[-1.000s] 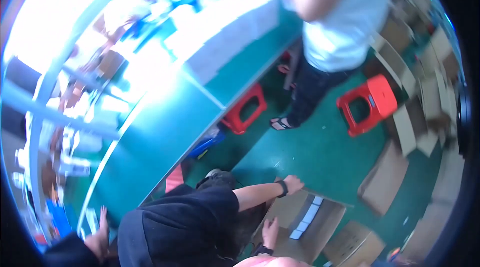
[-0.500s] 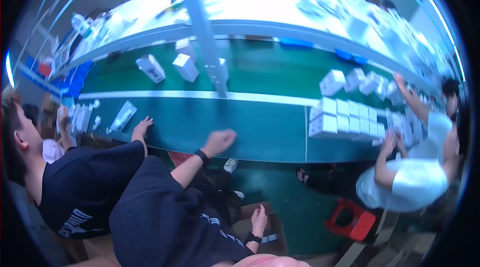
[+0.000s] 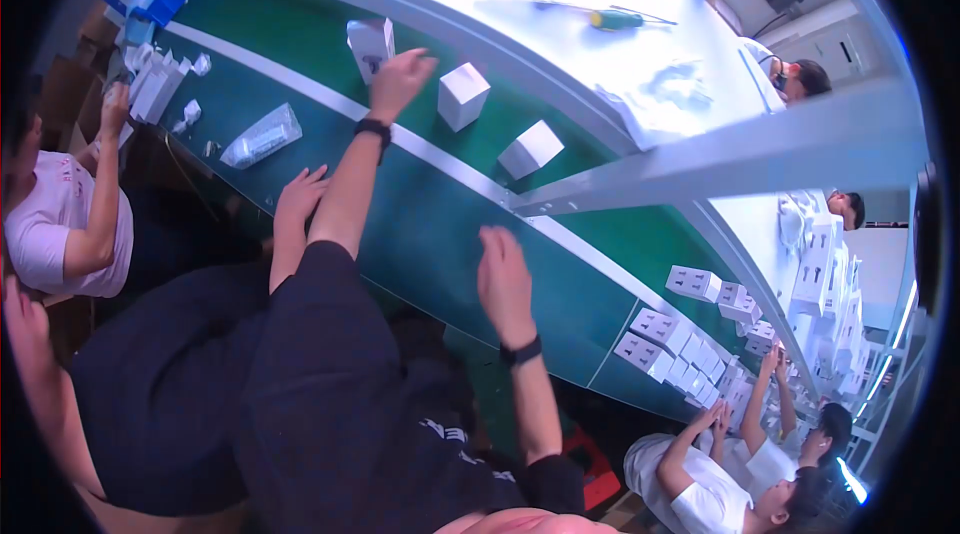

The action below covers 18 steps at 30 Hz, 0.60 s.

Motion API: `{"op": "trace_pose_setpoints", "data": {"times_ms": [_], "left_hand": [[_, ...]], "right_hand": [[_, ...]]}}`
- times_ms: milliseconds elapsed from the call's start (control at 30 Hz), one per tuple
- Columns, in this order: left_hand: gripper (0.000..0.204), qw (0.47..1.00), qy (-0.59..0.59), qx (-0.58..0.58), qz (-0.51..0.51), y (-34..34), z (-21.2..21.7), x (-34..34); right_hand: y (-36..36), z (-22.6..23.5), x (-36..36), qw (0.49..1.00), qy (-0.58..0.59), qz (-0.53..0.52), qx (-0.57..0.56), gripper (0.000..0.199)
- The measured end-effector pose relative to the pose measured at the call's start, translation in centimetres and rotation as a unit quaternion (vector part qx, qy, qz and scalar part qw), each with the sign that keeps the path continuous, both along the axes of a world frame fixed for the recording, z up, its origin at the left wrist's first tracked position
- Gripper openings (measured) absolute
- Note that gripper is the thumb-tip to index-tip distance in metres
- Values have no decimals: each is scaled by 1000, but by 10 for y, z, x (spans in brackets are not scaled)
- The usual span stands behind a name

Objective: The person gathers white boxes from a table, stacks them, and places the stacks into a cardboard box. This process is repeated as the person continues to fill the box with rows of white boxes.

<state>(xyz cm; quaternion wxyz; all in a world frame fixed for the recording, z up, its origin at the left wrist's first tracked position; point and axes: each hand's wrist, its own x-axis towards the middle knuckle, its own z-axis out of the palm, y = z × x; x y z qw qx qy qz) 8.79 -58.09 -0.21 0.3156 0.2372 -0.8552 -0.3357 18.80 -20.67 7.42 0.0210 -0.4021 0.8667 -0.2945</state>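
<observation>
My left hand (image 3: 401, 80) reaches far out over the green conveyor belt (image 3: 450, 224), a black band on its wrist. Its spread fingers touch the side of an upright white box (image 3: 368, 42) but do not close on it. Two more small white boxes (image 3: 463, 95) (image 3: 532, 148) stand on the belt just to the right of it. My right hand (image 3: 504, 279), also with a black wristband, hovers over the near part of the belt with loose fingers and holds nothing.
A neighbour in dark clothes rests a hand (image 3: 299, 198) on the belt's near edge. A clear plastic bag (image 3: 262, 137) lies further left. Several white boxes (image 3: 680, 339) are stacked at the right, where other people work. A grey shelf post (image 3: 720, 159) crosses above.
The view has swung along the belt. My left arm has stretched out from the belt's near edge to the upright white box. My right hand has risen over the belt.
</observation>
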Motion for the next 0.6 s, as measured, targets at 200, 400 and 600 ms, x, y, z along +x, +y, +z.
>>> {"op": "trace_pose_setpoints", "data": {"times_ms": [200, 400, 600], "left_hand": [[105, 942, -271, -197, -8, 17, -30, -69], [85, 938, -341, -43, -50, 4, -27, -73], [65, 958, -281, -28, 52, -75, 7, -59]], "right_hand": [[-106, 1, -92, 989, 91, -51, 107, 67], [-139, -36, -162, 949, 74, -162, 261, 88], [-164, -33, -208, 941, -62, -154, 294, 69]]}}
